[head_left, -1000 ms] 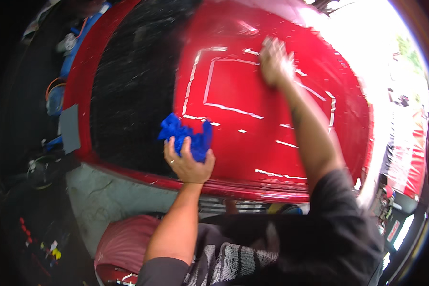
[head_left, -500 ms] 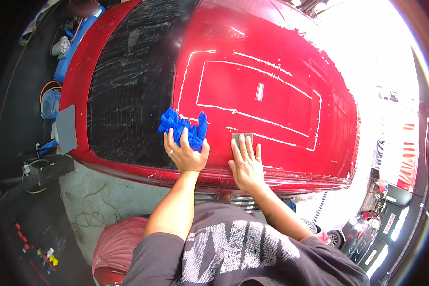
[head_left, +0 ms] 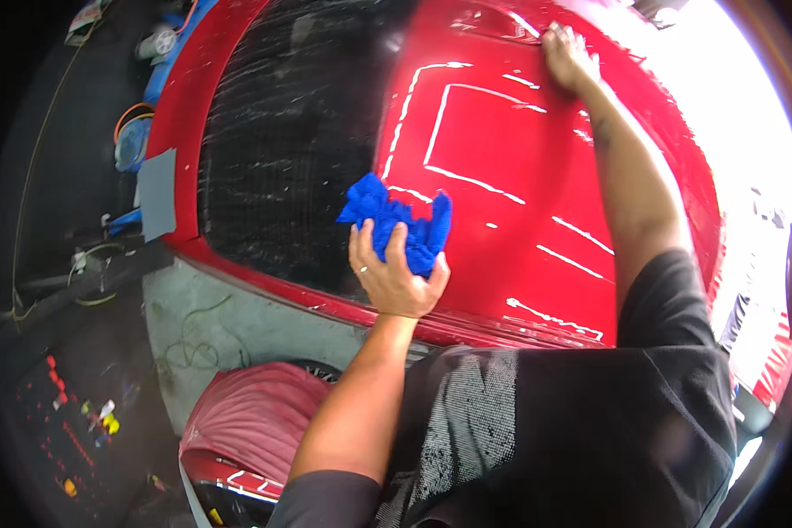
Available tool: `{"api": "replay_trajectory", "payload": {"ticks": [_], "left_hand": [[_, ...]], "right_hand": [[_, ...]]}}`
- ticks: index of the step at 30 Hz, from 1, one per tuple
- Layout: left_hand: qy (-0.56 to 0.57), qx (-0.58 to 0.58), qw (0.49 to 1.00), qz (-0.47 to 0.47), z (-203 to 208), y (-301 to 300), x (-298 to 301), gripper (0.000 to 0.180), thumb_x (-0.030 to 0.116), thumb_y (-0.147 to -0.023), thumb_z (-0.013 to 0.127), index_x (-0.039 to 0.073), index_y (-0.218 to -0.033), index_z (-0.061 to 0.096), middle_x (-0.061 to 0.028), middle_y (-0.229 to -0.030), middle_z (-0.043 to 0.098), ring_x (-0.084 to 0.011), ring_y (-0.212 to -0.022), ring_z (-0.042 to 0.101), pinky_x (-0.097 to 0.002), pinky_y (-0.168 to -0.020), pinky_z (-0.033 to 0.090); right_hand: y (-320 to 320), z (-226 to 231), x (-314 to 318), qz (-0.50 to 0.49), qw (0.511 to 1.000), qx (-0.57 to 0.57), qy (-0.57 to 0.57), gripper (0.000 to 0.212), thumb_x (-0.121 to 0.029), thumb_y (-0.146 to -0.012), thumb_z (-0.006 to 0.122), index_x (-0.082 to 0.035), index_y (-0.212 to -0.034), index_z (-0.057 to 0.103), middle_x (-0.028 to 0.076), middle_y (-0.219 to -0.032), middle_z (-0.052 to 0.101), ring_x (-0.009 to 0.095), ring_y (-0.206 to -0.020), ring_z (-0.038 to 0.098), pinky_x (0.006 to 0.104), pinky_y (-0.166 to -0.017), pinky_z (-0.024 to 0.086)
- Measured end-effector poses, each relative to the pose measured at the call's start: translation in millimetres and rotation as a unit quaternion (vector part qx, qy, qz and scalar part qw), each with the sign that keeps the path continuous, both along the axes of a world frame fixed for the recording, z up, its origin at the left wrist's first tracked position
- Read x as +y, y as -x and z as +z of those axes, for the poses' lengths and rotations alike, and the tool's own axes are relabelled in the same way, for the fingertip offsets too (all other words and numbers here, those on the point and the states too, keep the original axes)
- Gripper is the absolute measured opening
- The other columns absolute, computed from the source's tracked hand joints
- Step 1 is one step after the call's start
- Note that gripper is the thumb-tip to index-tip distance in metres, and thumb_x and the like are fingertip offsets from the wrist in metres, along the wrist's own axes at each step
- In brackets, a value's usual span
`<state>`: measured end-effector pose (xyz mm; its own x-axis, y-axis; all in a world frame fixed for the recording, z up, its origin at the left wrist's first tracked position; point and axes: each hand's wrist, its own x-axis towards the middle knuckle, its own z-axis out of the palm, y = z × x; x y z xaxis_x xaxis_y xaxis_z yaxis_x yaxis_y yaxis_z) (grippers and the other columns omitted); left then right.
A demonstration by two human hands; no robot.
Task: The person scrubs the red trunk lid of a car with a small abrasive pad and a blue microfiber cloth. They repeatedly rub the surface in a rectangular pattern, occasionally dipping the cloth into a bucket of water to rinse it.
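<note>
The left hand [head_left: 399,283] is squeezing a blue cloth [head_left: 392,216] over the red car [head_left: 488,264], maybe so it isn't slipping — the right hand [head_left: 571,63] is lying flat near the far side — I can't tell if it's holding anything

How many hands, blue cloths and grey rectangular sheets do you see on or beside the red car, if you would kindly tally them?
Left hand and right hand: 2
Crumpled blue cloth: 1
Grey rectangular sheet: 1
Total: 4
</note>
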<state>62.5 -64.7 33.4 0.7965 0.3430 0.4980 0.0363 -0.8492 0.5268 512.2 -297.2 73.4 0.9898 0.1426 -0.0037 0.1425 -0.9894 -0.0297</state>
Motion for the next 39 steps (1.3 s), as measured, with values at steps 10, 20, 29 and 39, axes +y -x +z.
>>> {"api": "replay_trajectory", "payload": {"ticks": [10, 20, 29, 39], "left_hand": [[0.003, 0.028, 0.999, 0.02, 4.7, -2.5, -8.5, 0.078, 0.044, -0.083, 0.082, 0.007, -0.146, 0.055, -0.034, -0.154, 0.045, -0.0571, -0.142, 0.044, -0.0707, -0.116, 0.04], [0.008, 0.0, 1.0, -0.025, 4.8, -1.0, -2.9, 0.077, 0.043, -0.083, 0.082, 0.005, -0.144, 0.056, -0.0342, -0.153, 0.043, -0.0578, -0.14, 0.044, -0.0707, -0.114, 0.041], [-0.012, 0.029, 0.999, 0.028, 4.0, 4.0, 3.3, 0.08, 0.04, -0.08, 0.085, 0.008, -0.146, 0.055, -0.0338, -0.154, 0.043, -0.0567, -0.143, 0.043, -0.0705, -0.117, 0.037], [0.001, 0.038, 0.999, 0.022, 5.0, 6.7, 0.2, 0.079, 0.038, -0.08, 0.083, 0.007, -0.147, 0.054, -0.0335, -0.155, 0.042, -0.0553, -0.143, 0.043, -0.0693, -0.117, 0.039]], "right_hand": [[435.5, 54.5, -13.8, 0.09, 0.981, 0.171, -0.006, 0.074, -0.031, -0.111, 0.053, -0.006, -0.175, 0.024, 0.025, -0.181, 0.021, 0.043, -0.17, 0.012, 0.067, -0.134, 0.01], [-38.8, 23.8, -30.7, 0.006, 0.997, 0.043, 0.067, 0.054, -0.037, -0.116, 0.031, -0.019, -0.166, 0.043, 0.01, -0.179, 0.033, 0.034, -0.165, 0.03, 0.0729, -0.129, 0.026], [314.8, 61.8, 9.7, 0.12, 0.989, 0.054, 0.068, 0.073, -0.026, -0.111, 0.049, 0.0, -0.173, 0.021, 0.031, -0.178, 0.023, 0.049, -0.167, 0.018, 0.0646, -0.135, 0.017], [288.4, 37.8, -27.3, 0.13, 0.99, 0.039, 0.031, 0.069, -0.032, -0.115, 0.043, -0.007, -0.175, 0.021, 0.025, -0.181, 0.023, 0.041, -0.17, 0.017, 0.0652, -0.135, 0.013]]}}
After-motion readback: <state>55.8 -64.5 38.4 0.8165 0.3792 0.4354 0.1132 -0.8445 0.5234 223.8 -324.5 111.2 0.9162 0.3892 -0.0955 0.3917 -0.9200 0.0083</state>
